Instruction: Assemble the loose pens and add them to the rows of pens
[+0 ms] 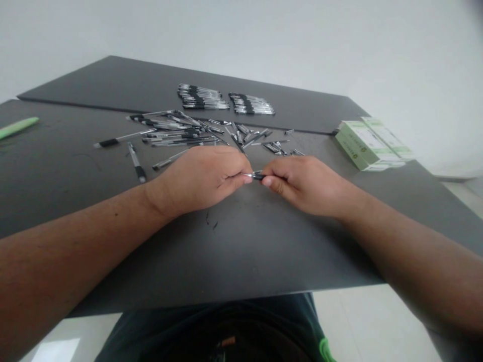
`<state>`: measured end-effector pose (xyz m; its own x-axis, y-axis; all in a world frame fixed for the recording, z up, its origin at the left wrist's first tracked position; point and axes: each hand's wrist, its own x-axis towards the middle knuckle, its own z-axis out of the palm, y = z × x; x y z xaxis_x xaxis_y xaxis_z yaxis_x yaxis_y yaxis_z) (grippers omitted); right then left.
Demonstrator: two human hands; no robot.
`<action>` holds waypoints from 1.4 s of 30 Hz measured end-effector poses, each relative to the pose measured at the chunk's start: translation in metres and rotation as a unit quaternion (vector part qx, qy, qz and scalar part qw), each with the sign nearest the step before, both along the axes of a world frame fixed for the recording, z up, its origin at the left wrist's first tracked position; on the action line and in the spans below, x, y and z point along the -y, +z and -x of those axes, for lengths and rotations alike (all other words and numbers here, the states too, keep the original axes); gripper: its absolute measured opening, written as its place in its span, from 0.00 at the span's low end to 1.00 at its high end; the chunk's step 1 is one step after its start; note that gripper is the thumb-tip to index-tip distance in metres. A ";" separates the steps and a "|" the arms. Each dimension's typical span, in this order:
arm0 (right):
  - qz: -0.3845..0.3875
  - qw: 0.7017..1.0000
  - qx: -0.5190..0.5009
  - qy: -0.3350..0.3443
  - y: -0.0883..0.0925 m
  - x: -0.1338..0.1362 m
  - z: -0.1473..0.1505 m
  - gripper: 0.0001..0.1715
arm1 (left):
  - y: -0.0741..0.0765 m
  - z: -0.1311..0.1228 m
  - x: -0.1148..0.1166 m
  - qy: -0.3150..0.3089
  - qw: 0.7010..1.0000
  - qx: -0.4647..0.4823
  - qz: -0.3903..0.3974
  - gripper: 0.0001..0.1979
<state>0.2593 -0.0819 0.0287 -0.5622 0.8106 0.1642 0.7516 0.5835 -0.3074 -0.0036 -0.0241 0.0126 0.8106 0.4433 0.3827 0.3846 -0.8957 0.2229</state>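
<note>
My left hand (206, 173) and my right hand (307, 183) meet over the dark table, both closed. Between their fingertips shows a short stretch of a pen (257, 176), with a thin silvery tip on the left and a black part on the right. Each hand pinches one end, and the palms hide the rest. Just beyond my left hand lies a loose heap of clear pens (173, 134) with black grips. Small pen caps (275, 148) are scattered past my right hand. A single pen (136, 163) rests left of my left wrist.
Farther back, two neat rows of pens, a left row (204, 96) and a right row (251, 103), lie side by side. Green and white boxes (372, 144) are stacked at the right. A light green object (18, 127) lies at the left edge. The table's front edge (226, 303) is close to my lap.
</note>
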 end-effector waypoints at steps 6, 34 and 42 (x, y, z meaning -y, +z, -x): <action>0.066 0.995 -0.053 -0.043 -0.001 0.001 0.000 0.14 | 0.002 0.002 0.000 -0.001 1.000 -0.004 -0.008 0.15; 0.119 0.989 -0.072 -0.040 0.007 -0.007 -0.012 0.22 | 0.003 0.003 -0.002 0.033 0.999 0.022 -0.008 0.14; -0.013 0.997 -0.074 -0.036 0.001 -0.007 -0.011 0.13 | -0.001 0.002 -0.004 0.055 0.998 0.023 -0.008 0.14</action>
<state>0.2703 -0.0748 0.0299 -0.4714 0.8417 0.2632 0.7388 0.5399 -0.4033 -0.0060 -0.0197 0.0120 0.7388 0.5225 0.4255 0.4709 -0.8520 0.2286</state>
